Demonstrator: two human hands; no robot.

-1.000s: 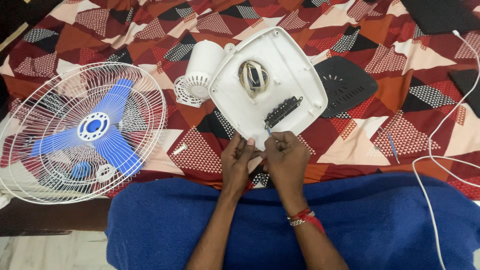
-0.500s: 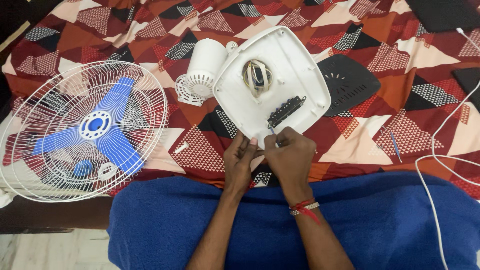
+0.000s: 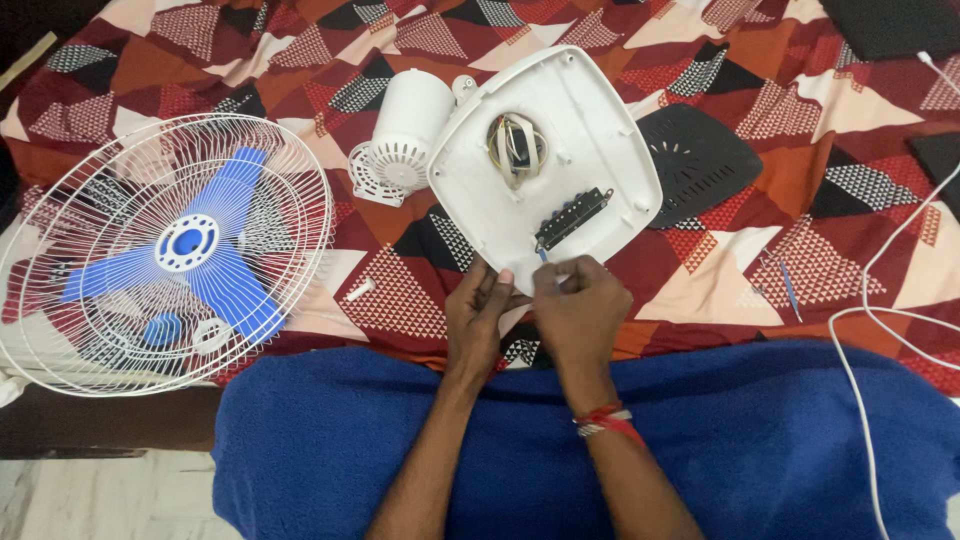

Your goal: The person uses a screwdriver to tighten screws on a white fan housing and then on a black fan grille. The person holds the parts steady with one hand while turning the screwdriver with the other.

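A white fan base [image 3: 590, 120] lies upside down on the patterned bedsheet, showing a bundle of wires [image 3: 515, 148] in its round hole and a black switch block [image 3: 573, 218]. My left hand [image 3: 480, 318] grips the base's near edge, thumb up against it. My right hand [image 3: 580, 305] is closed on a thin tool [image 3: 543, 256] with a bluish tip. The tip points at the near end of the switch block. Both hands touch each other at the edge.
A white motor housing [image 3: 405, 130] lies beside the base. The wire fan cage [image 3: 165, 250] with blue blades lies at left, a black cover plate [image 3: 695, 165] at right. A white cable [image 3: 868, 310], a small blue tool [image 3: 790, 288] and a blue blanket [image 3: 760, 440] are also around.
My right hand has closed in on my left hand at the base's near edge. The tool tip stays by the switch block, and the base has hardly shifted.
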